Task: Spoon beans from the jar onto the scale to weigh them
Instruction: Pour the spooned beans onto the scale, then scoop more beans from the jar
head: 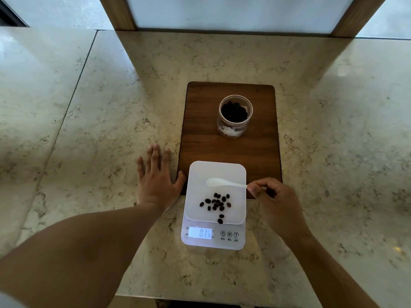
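Note:
A white digital scale (195, 174) sits at the near end of a wooden board, its display lit. Several dark beans (215, 204) lie scattered on its platform. My right hand (275, 201) pinches the handle of a white plastic spoon (219, 182), whose empty bowl hovers over the platform's far half. A clear open jar (235, 115) with dark beans inside stands upright on the board, beyond the scale. My left hand (155, 178) rests flat on the counter left of the scale, fingers spread, thumb touching the board's edge.
The dark wooden board (200, 134) lies on a beige marble counter (111, 107). A wood-framed white panel (233, 12) rises at the counter's back. The counter's front edge runs just below the scale.

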The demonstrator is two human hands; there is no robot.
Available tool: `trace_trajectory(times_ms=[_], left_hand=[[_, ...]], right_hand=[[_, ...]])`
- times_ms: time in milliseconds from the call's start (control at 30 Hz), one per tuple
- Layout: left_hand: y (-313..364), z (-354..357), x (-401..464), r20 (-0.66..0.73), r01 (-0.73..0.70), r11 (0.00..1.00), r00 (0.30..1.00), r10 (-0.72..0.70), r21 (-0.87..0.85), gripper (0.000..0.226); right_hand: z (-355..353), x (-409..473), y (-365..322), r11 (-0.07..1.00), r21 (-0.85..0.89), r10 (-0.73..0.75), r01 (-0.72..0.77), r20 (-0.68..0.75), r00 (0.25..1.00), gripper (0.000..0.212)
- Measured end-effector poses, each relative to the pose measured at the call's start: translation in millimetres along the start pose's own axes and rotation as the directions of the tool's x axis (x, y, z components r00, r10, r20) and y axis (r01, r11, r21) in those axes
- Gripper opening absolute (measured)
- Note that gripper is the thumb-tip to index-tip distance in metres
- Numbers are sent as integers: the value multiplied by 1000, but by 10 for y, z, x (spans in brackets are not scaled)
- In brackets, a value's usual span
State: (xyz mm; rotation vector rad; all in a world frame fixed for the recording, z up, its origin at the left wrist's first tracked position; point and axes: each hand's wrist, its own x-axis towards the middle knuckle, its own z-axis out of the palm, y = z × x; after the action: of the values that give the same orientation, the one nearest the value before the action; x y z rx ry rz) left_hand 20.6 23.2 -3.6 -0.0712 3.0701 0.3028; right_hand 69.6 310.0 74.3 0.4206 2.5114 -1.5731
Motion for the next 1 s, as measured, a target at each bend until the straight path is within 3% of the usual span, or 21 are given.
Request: trace_trajectory(times_ms=[367, 600, 733, 1000], left_hand=[[-8, 4, -5, 8, 0, 1000, 1000, 0, -4, 82], [-1, 17, 4, 12, 6, 1000, 1000, -6, 18, 81], [0, 16, 18, 5, 0, 1000, 1000, 0, 17, 82], [11, -16, 5, 11, -9, 1000, 1000, 9, 10, 82]], right_hand=[[-97, 458, -512, 996, 32, -77, 86, -213, 974, 22], [-245, 848, -826, 971, -175, -220, 164, -380, 898, 23], [-296, 995, -873, 929, -312, -312, 201, -366, 876, 24], [-247, 1235, -984, 750, -596, -480, 288, -191, 856, 20]])
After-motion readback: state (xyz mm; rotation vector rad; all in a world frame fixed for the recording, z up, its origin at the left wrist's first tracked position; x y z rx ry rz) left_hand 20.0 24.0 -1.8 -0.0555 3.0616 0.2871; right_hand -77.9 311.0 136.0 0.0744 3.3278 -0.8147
